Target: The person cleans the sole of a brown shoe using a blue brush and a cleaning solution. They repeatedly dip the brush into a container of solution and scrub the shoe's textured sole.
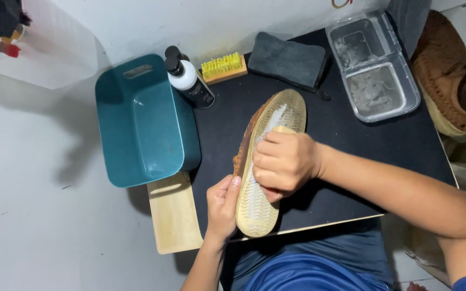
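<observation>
A brown shoe (265, 129) lies sole-up on a black mat (351, 145), its pale translucent sole wet with foam. My left hand (221, 207) grips the heel end at the shoe's left side. My right hand (282, 161) is closed over a wooden-backed brush (283, 130) and presses it on the middle of the sole; only the brush's tip shows past my fingers.
A teal plastic basin (144, 121) stands left of the mat, with a wooden board (173, 215) under its near edge. Behind are a black-and-white bottle (190, 81), a brush with yellow-green bristles (222, 67), a dark grey cloth (287, 59) and a clear two-part tray (373, 64). Another brown shoe (451, 81) lies far right.
</observation>
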